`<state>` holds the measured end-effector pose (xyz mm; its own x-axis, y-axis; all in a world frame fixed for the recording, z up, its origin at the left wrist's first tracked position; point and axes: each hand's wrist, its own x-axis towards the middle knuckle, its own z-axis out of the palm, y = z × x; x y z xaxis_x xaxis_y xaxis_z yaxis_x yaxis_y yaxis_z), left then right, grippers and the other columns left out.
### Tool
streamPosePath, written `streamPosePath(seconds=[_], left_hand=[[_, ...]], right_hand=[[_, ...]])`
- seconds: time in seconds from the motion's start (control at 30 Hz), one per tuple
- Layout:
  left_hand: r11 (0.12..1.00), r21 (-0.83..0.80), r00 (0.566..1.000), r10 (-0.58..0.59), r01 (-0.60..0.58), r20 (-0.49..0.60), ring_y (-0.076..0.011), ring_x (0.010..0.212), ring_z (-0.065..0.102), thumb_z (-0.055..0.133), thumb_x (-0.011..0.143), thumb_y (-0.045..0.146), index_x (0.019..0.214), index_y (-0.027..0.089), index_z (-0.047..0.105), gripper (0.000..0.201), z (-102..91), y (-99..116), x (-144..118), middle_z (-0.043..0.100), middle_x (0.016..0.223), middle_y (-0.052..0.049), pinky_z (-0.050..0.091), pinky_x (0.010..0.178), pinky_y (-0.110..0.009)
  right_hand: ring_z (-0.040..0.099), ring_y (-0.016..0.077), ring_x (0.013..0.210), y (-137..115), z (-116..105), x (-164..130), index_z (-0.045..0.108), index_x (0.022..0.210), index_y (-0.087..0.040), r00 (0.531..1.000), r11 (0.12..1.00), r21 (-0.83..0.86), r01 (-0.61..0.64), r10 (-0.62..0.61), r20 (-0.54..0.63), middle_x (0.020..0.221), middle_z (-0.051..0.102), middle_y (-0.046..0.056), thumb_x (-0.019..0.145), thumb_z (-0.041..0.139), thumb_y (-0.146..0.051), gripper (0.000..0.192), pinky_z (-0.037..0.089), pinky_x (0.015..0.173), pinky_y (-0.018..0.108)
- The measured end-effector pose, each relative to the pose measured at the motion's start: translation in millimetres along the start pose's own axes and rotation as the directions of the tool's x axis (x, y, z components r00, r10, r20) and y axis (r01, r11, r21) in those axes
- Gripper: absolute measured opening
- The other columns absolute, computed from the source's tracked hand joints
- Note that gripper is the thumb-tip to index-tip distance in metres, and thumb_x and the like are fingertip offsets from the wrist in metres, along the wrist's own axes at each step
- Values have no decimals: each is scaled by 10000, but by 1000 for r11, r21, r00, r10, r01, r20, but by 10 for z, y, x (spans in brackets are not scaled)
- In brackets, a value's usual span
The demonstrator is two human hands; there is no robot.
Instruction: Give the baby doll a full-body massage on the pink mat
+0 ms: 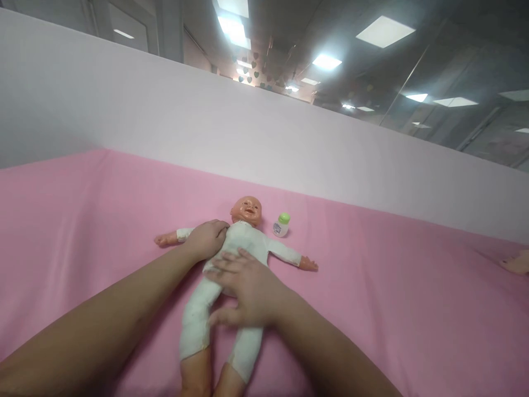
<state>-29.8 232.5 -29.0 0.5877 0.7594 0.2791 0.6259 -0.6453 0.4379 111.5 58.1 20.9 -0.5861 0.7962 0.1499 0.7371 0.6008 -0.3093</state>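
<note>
Nearest, the right hand (248, 292) lies flat, fingers (225, 263) spread open, on the belly of a plastic baby doll in a white bodysuit (243, 242) lying face-up on pink sheeting (392, 309), while the left hand (206, 238), fingers curled loosely, rests on its shoulder, a small white green-capped bottle (281, 224) beyond.
</note>
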Motion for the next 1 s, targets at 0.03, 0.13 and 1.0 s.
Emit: streamPosePath(seconds=[0.03, 0.13, 1.0], left_hand=[[1000, 2, 1000, 5, -5, 2, -259, 1058, 676, 358, 961, 325, 1177, 213, 697, 417, 5, -4, 3, 728, 1195, -90, 513, 927, -385], [1000, 11, 1000, 24, -24, 8, -256, 1056, 673, 363, 969, 339, 1172, 213, 690, 404, 16, -11, 4, 725, 1185, -90, 510, 930, -385], [873, -318, 907, 413, -370, 78, -242, 1094, 675, 476, 948, 249, 1169, 216, 713, 325, -228, 752, -472, 740, 1181, -56, 520, 988, -391]], right_hand=[[334, 315, 1505, 70, -27, 0, 475, 1509, -267, 998, 998, 0, -62, 62, 3, 1577, 450, 110, 880, 620, -679, 766, 89, 1253, 558], [235, 333, 1542, 274, -100, 0, 430, 1541, -275, 978, 978, 4, -206, 206, 17, 1631, 352, 107, 943, 531, -664, 721, 60, 1243, 600], [687, 295, 1044, 935, -107, 5, 656, 1301, -252, 662, 654, -102, -749, 737, -137, 1218, 732, 107, 890, 529, -211, 432, 466, 871, 392]])
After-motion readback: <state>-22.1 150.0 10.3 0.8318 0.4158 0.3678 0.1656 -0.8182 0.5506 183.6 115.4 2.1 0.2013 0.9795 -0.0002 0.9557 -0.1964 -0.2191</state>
